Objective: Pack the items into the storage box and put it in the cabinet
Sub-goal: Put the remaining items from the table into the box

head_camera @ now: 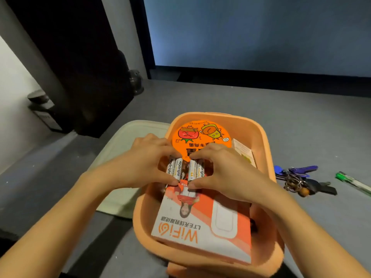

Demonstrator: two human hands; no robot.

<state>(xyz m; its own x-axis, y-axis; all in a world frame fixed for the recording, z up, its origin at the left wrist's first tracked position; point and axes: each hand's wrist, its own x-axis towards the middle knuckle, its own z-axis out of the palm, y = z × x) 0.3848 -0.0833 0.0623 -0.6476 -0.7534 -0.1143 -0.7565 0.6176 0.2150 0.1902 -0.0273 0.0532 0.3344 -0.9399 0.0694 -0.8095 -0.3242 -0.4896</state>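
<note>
Packing is midway. The left hand (148, 163) and right hand (222, 169) each pinch a pair of Heybright batteries (175, 169) over the middle of the orange storage box (267, 149), between its noodle cup (200, 135) and WiFi carton (200, 227). Next they likely need lowering and releasing. The keys (297, 179) and green pen (353, 182) lie right of the box.

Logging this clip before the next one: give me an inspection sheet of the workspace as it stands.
Surface: grey tabletop; pale lid lies left of the box.
Job's things: orange box holds noodle cup, WiFi carton and small carton; batteries held above the WiFi carton; keys and pen lie outside, right of the box.
Clutter: jar at back left.
Grippers: left hand and right hand each pinch batteries over the box.
Cables: nothing seen.
Surroundings: dark tower at left, screen behind.
</note>
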